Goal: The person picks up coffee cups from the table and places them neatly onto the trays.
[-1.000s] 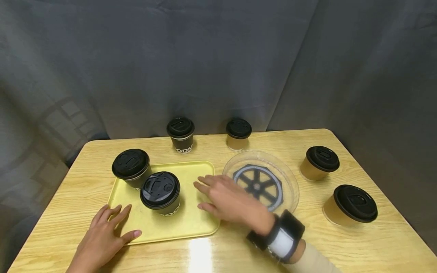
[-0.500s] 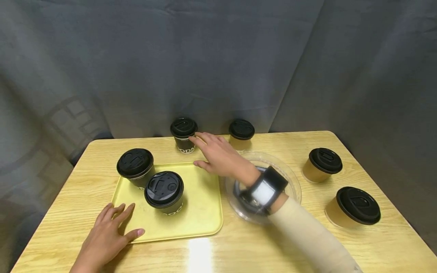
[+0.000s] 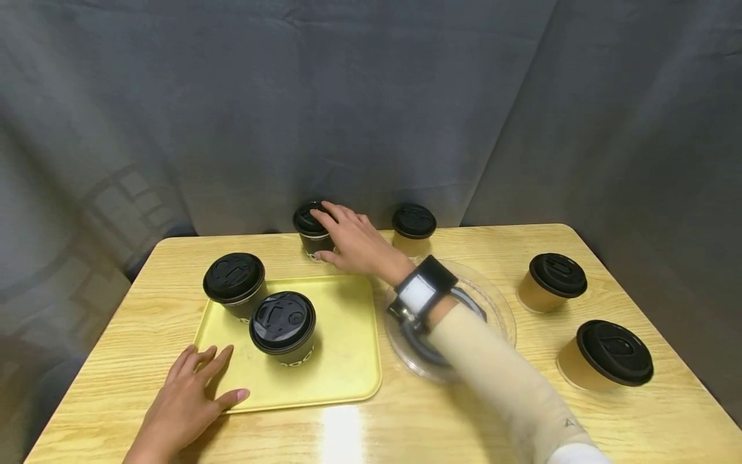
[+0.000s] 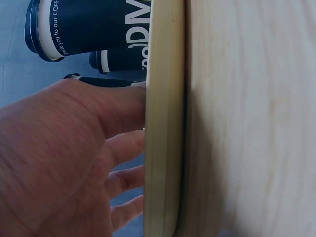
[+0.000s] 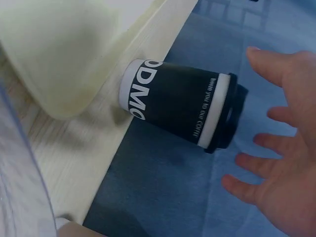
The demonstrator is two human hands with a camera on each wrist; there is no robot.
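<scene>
My right hand (image 3: 356, 241) reaches over the far side of the table to a dark paper coffee cup (image 3: 315, 243) with a black lid. In the right wrist view its spread fingers stand just off the lid of that upright cup (image 5: 173, 98). My left hand (image 3: 182, 403) rests at the near left corner of a yellow tray (image 3: 348, 335), fingers spread and relaxed. On the tray, two larger dark cups with black lids stand close together, a front cup (image 3: 284, 325) and a rear cup (image 3: 234, 283). The left wrist view has my left fingers partly hidden behind the tray's edge (image 4: 165, 123).
Right of the tray lies a round clear plastic dish (image 3: 504, 322), partly under my right forearm. Brown cups with black lids stand at the back (image 3: 413, 232), at the right (image 3: 551, 283) and at the near right (image 3: 599, 361). A grey cloth (image 3: 371, 96) hangs behind the table.
My right hand has moved from over the tray's right side and the clear dish to the dark cup at the back. The left hand has stayed at the tray's corner.
</scene>
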